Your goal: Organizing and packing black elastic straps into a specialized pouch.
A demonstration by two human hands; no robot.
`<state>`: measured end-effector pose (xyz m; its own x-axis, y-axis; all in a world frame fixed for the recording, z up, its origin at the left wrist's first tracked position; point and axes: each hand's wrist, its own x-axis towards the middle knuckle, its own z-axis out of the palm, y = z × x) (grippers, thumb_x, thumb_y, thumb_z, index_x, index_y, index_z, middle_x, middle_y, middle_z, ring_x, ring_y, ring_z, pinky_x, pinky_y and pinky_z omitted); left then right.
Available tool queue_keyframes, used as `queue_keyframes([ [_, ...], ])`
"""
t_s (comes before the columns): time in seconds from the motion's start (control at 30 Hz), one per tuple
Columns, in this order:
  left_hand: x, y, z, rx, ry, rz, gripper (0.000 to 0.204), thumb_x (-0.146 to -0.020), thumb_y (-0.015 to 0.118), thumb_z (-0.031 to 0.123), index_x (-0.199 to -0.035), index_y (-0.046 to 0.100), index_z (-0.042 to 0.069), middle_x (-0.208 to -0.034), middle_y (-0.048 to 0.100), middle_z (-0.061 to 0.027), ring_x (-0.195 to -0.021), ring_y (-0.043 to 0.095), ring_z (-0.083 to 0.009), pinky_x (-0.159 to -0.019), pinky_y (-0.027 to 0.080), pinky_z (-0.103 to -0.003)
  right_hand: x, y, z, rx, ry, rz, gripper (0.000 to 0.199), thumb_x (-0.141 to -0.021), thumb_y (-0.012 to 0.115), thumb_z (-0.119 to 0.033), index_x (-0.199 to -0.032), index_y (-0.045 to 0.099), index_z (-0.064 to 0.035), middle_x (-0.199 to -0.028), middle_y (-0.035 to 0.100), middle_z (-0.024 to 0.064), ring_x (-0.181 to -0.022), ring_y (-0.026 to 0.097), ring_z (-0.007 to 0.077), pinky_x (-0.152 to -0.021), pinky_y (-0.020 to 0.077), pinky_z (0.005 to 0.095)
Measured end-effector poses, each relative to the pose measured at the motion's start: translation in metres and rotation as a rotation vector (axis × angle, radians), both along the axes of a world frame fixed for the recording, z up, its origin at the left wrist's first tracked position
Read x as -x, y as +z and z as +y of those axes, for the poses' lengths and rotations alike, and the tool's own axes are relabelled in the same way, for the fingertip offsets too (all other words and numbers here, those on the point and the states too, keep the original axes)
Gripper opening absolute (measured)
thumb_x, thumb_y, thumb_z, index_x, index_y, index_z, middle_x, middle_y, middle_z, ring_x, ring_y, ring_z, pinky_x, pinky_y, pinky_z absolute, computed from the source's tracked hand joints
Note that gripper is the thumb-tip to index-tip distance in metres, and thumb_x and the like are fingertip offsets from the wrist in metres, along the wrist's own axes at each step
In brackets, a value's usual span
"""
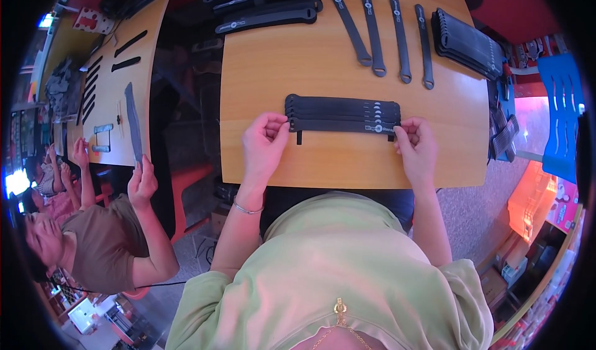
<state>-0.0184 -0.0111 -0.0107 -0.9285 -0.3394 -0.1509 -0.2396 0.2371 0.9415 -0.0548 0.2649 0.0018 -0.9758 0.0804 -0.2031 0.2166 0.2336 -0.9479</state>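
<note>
A row of overlapping dark grey straps, staggered so their edges show one below another, lies on the wooden table in front of me. Thumb and fingers of my left hand pinch the left end of the nearest strap. At its right end, by the pale print, my right hand closes on the corner in the same way. Short black tabs stick out below the row near both ends. Beyond it, several single straps with looped ends lie side by side, pointing away from me.
Strap piles sit at the table's far left, and a neat strap stack at the far right. On the left, a co-worker holds a long strap at another table. An orange crate stands right of my table.
</note>
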Motion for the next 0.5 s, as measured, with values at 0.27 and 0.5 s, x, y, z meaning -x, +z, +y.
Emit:
queue_keyframes([
  [0.27,-0.0012,0.0012,-0.0006,0.001,0.0,0.005,0.01,-0.082,0.064,-0.003,-0.091,0.062,0.0,-0.074,0.06,0.0022,-0.063,0.052,-0.0009,-0.057,0.042,-0.014,0.0009,0.0027,-0.0052,-0.06,-0.01,-0.003,0.015,-0.087,0.062,-0.001,-0.096,0.051,-0.0025,-0.078,0.055,0.0012,-0.058,0.052,0.0038,-0.049,0.0405,0.0169],
  [0.5,-0.001,0.0003,-0.0011,0.01,-0.009,0.003,0.01,-0.082,0.064,-0.003,-0.092,0.062,0.0,-0.075,0.061,0.0023,-0.063,0.052,-0.0005,-0.056,0.041,-0.014,0.0019,0.0033,-0.0073,-0.09,-0.03,0.002,0.018,-0.085,0.065,-0.002,-0.097,0.051,-0.001,-0.077,0.058,0.004,-0.057,0.054,0.0057,-0.048,0.0444,0.0192],
])
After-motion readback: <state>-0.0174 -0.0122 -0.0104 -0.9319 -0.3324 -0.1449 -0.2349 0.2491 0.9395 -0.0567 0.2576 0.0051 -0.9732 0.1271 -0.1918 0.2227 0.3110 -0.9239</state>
